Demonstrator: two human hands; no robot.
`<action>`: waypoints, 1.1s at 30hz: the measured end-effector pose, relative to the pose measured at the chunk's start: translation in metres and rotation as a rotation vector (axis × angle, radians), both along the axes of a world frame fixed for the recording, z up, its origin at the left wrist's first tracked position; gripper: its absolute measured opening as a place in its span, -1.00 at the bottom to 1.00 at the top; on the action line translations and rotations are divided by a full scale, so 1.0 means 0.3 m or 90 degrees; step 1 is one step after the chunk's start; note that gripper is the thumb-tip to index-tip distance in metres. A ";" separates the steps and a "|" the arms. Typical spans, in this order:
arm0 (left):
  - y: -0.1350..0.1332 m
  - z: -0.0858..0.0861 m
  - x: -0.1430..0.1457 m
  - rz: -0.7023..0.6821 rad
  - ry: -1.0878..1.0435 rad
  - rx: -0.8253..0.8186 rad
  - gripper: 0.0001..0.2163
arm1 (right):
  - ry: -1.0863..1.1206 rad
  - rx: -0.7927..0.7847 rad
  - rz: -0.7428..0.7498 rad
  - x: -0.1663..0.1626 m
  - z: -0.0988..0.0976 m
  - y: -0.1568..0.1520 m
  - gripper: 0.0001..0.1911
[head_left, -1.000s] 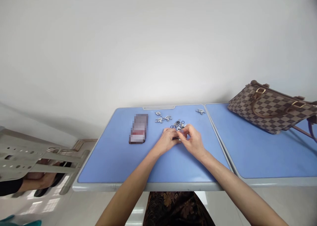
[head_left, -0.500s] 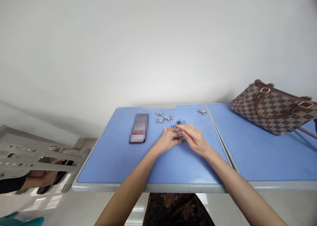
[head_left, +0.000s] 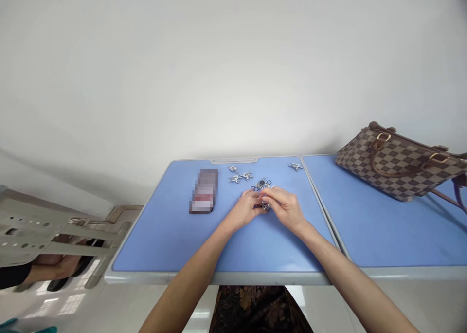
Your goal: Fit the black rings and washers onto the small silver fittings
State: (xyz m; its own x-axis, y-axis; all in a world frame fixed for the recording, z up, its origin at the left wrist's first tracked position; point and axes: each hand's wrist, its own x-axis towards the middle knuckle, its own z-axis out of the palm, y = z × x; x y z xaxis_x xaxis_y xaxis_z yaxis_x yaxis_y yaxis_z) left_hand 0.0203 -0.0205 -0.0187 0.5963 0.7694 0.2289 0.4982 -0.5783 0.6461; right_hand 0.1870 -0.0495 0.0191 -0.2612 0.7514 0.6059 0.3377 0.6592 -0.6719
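Observation:
My left hand [head_left: 247, 209] and my right hand [head_left: 287, 207] meet over the blue desk top [head_left: 164, 240]. Between their closed fingers is a small silvery metal piece [head_left: 266, 206], partly covered, so its exact kind does not show. Just beyond the fingertips lies a little cluster of metal parts [head_left: 261, 182] with a dark round centre. Thin dark rings [head_left: 269, 182] lie at its edges. Farther back are a few similar silvery metal pieces with thin prongs [head_left: 234, 179], close together. One more pronged metal piece [head_left: 295, 166] sits alone at the back right.
A phone [head_left: 203, 192] with a blurred-out screen lies left of my hands. A checkered handbag [head_left: 397, 165] stands on the adjoining desk at right, past a seam. White wall rises behind. At lower left are a pale perforated chair [head_left: 32, 233] and another person's arm [head_left: 54, 268].
My right thumb and fingertips have drawn closer together over the metal piece. The whole view has shifted slightly; the phone and the loose pieces stay where they lay.

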 end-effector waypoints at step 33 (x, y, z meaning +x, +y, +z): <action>-0.007 0.051 -0.025 -0.015 0.099 -0.072 -0.83 | 0.007 -0.034 -0.048 0.061 -0.002 0.012 -0.86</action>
